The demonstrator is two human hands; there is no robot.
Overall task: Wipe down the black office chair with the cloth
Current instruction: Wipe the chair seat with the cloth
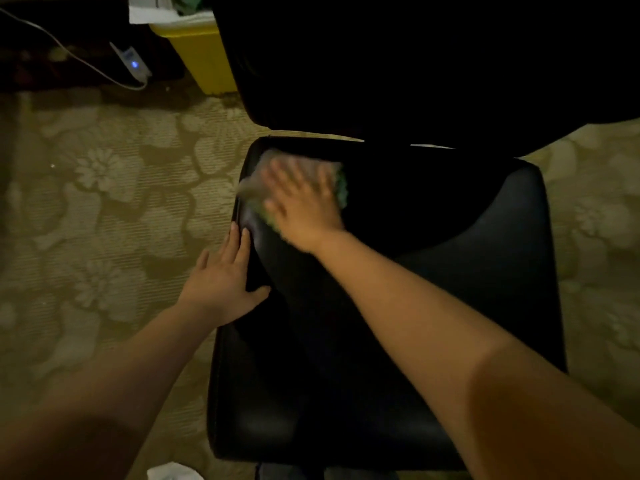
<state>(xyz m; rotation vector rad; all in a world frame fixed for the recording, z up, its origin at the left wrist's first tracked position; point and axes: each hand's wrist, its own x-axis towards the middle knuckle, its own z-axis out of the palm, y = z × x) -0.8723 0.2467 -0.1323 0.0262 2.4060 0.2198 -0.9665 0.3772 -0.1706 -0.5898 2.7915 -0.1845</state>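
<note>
The black office chair's seat fills the middle of the view, with its dark backrest rising behind it. My right hand lies flat, fingers spread, on a green and pale cloth at the seat's back left corner; hand and cloth are motion-blurred. My left hand rests open on the seat's left edge, thumb on top of the cushion and fingers along the side.
Beige floral carpet surrounds the chair. A yellow bin stands at the back left next to the backrest. A white cable and a small device with a blue light lie on the dark floor farther left. Something white lies by the seat's front.
</note>
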